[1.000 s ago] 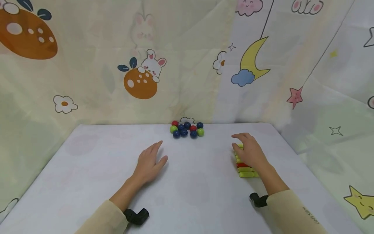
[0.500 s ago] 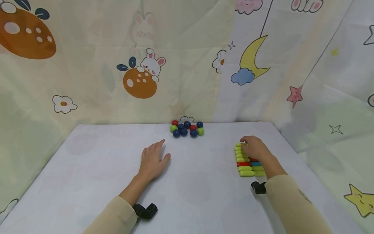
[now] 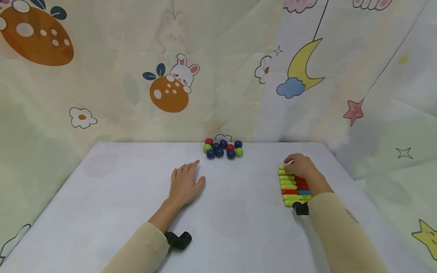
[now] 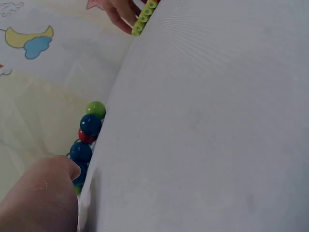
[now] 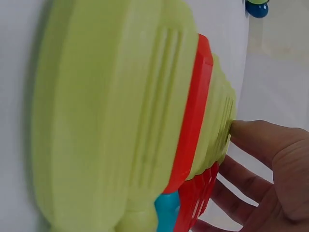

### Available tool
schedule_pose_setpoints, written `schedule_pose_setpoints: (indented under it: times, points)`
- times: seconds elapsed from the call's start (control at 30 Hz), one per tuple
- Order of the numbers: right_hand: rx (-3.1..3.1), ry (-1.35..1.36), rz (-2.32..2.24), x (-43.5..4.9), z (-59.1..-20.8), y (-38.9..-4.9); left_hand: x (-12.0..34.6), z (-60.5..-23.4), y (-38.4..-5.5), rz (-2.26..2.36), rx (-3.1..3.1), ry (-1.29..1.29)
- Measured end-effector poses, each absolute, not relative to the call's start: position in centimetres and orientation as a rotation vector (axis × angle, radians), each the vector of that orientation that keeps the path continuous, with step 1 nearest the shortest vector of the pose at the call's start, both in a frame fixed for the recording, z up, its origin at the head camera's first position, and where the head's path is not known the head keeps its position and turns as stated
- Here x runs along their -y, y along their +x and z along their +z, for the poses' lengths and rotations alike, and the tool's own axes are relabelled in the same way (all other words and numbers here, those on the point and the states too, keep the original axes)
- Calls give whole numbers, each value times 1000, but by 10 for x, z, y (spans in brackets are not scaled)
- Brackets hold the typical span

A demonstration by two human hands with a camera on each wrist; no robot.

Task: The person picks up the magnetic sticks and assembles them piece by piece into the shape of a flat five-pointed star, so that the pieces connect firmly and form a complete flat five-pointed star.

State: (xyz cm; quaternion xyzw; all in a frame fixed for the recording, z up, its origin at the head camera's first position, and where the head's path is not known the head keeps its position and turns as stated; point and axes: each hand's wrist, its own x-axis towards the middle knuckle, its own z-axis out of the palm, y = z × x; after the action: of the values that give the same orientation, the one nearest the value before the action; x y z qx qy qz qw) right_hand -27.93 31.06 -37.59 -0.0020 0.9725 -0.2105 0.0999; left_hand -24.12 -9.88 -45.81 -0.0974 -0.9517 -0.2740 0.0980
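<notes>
A row of plastic sticks, yellow-green, red and blue, lies side by side on the right of the table. My right hand pinches the farthest stick, its fingers curled over the row's far end. In the right wrist view, the thumb of the right hand presses the yellow-green far end and the other fingers sit behind the red part. The ridged near stick fills much of that view. My left hand stays in the middle of the table, fingers spread and holding nothing.
Several shiny blue, red and green balls cluster at the table's back edge, beyond the left hand. A patterned cloth hangs behind the white table. Black wrist cameras stick out below both sleeves.
My right hand has moved from above the row to its far right end and closed in on the farthest stick, uncovering more sticks. My left hand has shifted slightly forward and right.
</notes>
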Motion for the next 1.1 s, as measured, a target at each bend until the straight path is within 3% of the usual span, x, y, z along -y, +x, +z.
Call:
schedule_pose_setpoints:
  times: [0.6, 1.1]
  points:
    - [-2879, 64, -634, -312, -383, -290, 57, -450, -282, -1181, 2537, 51]
    - [-3127, -129, -836, -294, -392, -278, 47, -452, -311, -1079, 2585, 48]
